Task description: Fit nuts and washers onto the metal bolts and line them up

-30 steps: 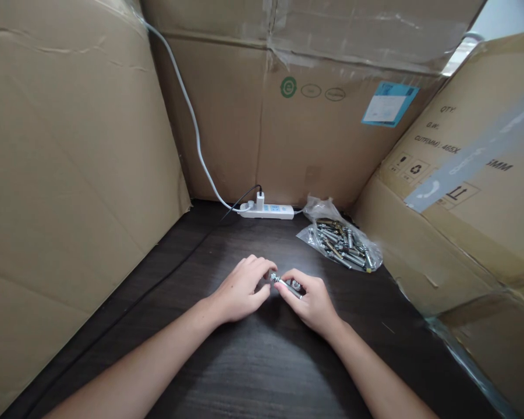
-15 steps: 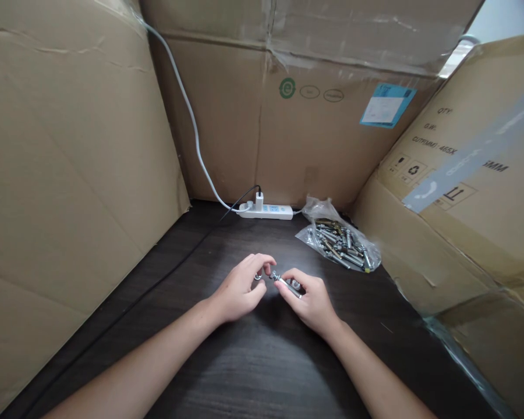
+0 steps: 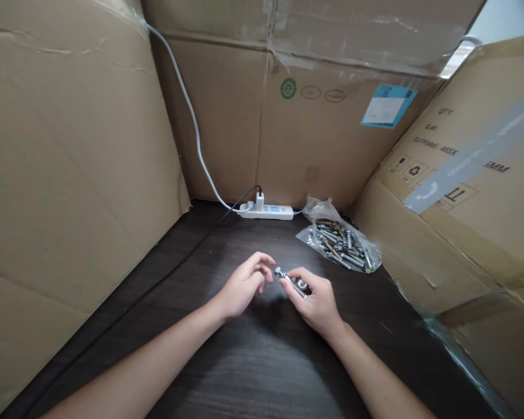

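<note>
My right hand (image 3: 317,299) pinches a silver expansion bolt (image 3: 293,285) between thumb and fingers. Its hex-headed end (image 3: 279,272) points up and to the left, towards my left hand. Under the curled right fingers a small shiny metal ring or nut (image 3: 303,284) shows, partly hidden by them. My left hand (image 3: 247,285) hovers just left of the bolt, fingers loosely bent and apart, not touching it. No object is visible in the left hand, though its palm is partly hidden.
A clear plastic bag (image 3: 344,241) full of similar bolts lies at the back right. A white power strip (image 3: 266,212) with a plug and cables sits against the back cardboard. Cardboard walls (image 3: 82,128) enclose the dark table (image 3: 253,366). A black cable (image 3: 170,270) crosses its left side.
My left hand has drawn slightly away from the bolt's end, and the metal ring seen at its fingers is no longer visible. My right hand and bolt have shifted slightly right.
</note>
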Motion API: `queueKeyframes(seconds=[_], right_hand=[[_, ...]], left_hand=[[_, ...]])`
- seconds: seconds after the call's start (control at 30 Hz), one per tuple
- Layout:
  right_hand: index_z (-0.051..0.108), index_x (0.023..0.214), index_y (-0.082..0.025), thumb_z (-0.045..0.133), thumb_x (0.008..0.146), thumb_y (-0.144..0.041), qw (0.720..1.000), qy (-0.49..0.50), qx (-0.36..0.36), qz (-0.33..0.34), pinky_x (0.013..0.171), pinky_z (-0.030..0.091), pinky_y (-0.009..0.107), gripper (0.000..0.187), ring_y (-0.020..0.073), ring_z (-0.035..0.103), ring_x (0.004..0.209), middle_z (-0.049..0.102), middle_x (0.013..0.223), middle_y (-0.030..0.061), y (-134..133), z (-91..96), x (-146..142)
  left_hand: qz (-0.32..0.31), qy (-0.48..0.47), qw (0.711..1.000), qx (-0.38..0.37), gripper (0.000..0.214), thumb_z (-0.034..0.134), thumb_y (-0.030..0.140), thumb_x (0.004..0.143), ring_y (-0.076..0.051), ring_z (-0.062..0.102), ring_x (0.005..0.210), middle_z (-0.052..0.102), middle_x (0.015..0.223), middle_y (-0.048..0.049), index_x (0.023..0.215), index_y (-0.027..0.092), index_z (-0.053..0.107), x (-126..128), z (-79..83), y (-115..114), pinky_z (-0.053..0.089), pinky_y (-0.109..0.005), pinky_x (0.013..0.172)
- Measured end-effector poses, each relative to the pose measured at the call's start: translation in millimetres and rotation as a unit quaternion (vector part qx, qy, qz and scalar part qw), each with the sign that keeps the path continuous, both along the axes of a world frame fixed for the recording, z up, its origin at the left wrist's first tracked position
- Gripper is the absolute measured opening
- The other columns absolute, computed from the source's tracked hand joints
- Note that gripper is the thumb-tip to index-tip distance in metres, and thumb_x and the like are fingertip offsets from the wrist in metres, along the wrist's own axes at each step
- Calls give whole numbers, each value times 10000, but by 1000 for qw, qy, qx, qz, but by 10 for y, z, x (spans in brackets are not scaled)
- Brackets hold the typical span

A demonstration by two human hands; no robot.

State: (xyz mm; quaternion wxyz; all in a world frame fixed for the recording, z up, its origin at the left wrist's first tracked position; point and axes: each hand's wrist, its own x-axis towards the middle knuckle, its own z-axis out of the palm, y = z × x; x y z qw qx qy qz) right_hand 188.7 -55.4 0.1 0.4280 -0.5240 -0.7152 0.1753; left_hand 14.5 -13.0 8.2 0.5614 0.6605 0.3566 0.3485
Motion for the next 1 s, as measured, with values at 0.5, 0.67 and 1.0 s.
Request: queueKeyframes(seconds=[0.5,0.67,1.0], right_hand=[[640,787,-169,563,835,-320,1000,-9,-4,17,502,349,200,177,89,482,499,632,649,-6,28,-34,4],[632,780,-173,571,828,-296,1000,-1,9,6,504,354,202,145,91,486,499,630,649,-7,28,-23,17],[619,775,-169,568,838,-313,1000,-16,15,11,495,351,196,166,83,477,491,615,634,-12,33,-27,-3]], left_hand=[[-34,-85,985,-146,262,421,109,661,-63,477,502,511,743,21,902,175,502,66,-41,-24,369,-186,471],[-40,-129,963,-234,180,426,173,719,-86,487,506,536,771,-16,884,162,498,59,-16,-31,315,-180,400],[-88,-189,902,-378,94,422,243,803,-43,303,448,386,653,37,827,171,477,20,-34,-19,188,-185,430]])
